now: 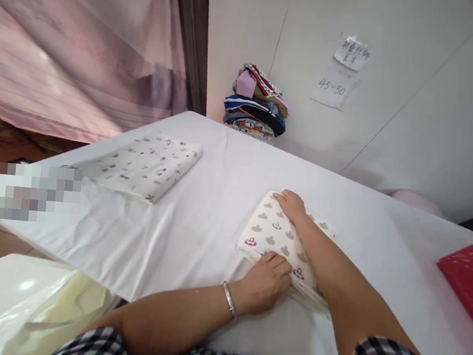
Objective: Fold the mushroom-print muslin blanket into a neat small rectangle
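Observation:
A folded white cloth [271,225] with grey, red and purple mushroom-like prints lies on the white-covered table [199,224] before me. Its near edge shows several layers. My left hand [267,279], a silver bangle on its wrist, curls its fingers over that near edge. At the far edge my right hand [292,205] grips the same cloth, its fingertips partly out of sight. The right forearm crosses over the cloth's right part and hides some of it. Further left a second white cloth [150,164] with small scattered prints lies folded flat.
A stack of folded clothes [257,105] stands beyond the table's far edge against the wall. On the right is a red object [470,275]. Plastic-wrapped material [55,311] sits at lower left, below the table edge. Pink curtains [78,47] hang at the left.

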### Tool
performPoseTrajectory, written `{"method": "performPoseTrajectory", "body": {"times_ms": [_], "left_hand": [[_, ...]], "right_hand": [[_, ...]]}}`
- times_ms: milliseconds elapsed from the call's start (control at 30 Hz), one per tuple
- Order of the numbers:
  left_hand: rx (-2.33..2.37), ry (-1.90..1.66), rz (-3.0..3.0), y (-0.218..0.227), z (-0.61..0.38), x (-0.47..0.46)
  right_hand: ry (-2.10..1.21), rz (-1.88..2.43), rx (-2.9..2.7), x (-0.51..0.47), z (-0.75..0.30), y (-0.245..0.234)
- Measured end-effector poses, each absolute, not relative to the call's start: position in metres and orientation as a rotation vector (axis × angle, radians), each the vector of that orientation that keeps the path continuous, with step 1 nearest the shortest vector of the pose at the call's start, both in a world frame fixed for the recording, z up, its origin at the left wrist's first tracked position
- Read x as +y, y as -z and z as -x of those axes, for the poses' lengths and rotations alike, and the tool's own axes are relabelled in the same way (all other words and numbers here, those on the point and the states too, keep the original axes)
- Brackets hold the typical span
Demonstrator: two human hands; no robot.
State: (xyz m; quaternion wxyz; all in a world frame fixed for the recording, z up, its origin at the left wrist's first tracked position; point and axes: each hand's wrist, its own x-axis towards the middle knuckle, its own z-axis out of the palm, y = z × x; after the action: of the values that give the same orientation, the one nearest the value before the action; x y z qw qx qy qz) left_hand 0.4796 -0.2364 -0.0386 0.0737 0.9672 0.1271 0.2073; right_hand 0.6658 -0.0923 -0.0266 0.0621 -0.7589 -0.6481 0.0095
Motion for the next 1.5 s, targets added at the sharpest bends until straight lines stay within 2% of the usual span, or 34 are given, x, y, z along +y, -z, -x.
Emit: {"method": "performPoseTrajectory", "body": {"times_ms": [333, 600, 933, 1133, 1300, 1500], "left_hand": [[0.364, -0.625, -2.879, 0.040, -0.478, -0.233], [0.377, -0.661, -2.868, 0.041, -0.479, -0.233], [0.332, -0.737, -2.807, 0.044, -0.478, -0.230], [0.321, -0.763, -2.798, 0.043, -0.477, -0.230], [0.343, -0.771, -2.809, 0.042, -0.478, -0.231], [0.371, -0.779, -2.830, 0.042, -0.478, -0.233]], "right_hand": [[-0.139, 2.400, -2.070, -0.131, -0.702, 0.007], [-0.042, 2.600, -1.873, -0.195, -0.763, 0.011], [-0.016, 2.622, -1.709, -0.203, -0.759, 0.013], [0.122, 2.330, -1.659, -0.254, -0.738, 0.013], [0.034, 1.986, -1.780, -0.323, -0.692, 0.016], [0.093, 1.923, -2.060, -0.374, -0.668, 0.035]]}}
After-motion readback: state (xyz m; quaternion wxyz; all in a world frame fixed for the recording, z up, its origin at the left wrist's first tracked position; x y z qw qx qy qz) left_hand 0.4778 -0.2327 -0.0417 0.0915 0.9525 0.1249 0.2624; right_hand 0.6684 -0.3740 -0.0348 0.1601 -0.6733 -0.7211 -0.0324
